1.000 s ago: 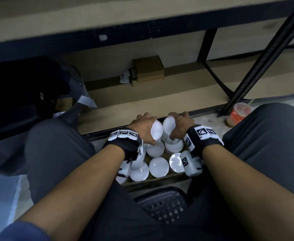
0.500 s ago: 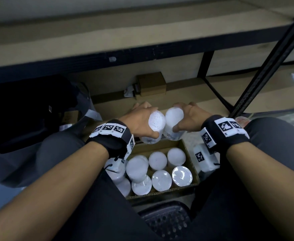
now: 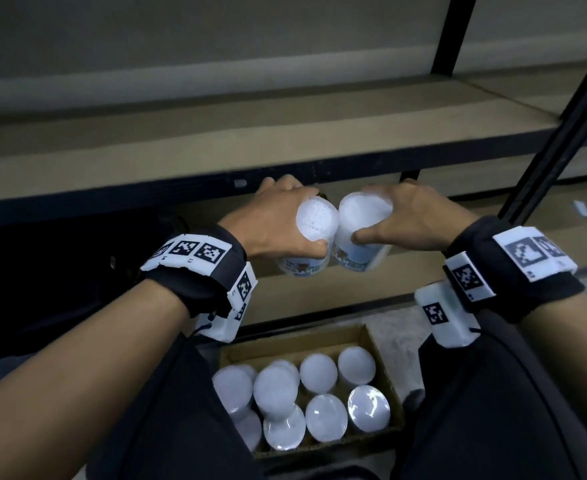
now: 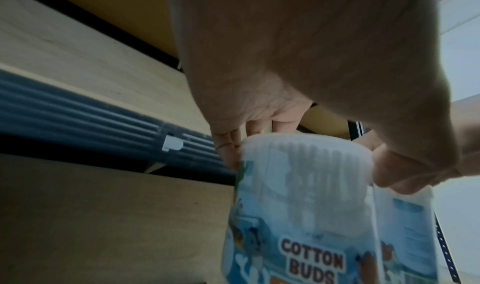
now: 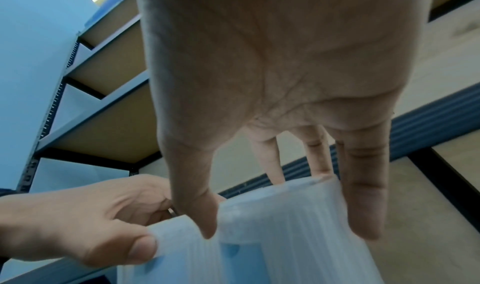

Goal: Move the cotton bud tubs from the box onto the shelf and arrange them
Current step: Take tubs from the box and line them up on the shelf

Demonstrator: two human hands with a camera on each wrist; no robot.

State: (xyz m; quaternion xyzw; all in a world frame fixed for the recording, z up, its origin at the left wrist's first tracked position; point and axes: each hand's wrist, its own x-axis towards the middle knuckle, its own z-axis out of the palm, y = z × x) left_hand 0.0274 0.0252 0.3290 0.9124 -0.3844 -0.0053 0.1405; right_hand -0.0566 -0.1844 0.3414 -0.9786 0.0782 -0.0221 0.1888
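My left hand (image 3: 278, 220) grips one cotton bud tub (image 3: 314, 223) from above, fingers curled round its lid. My right hand (image 3: 413, 216) grips a second tub (image 3: 361, 220) the same way. Both tubs hang side by side, touching, just in front of the dark front edge of the middle shelf (image 3: 285, 143). In the left wrist view the held tub (image 4: 306, 206) shows a blue "COTTON BUDS" label. In the right wrist view the other tub (image 5: 285, 237) sits under my thumb and fingers. The cardboard box (image 3: 378, 344) on the floor between my knees holds several more white-lidded tubs (image 3: 318, 372).
A lower shelf board (image 3: 441, 271) runs beneath the held tubs. A black diagonal brace (image 3: 562, 126) and a black upright (image 3: 455, 32) stand at the right. A dark bag (image 3: 60, 289) fills the left of the lower shelf. My knees flank the box.
Both hands have lifted their tubs out of the box and up, from level with the lower shelf to the front edge of the middle shelf. The view has tilted upward.
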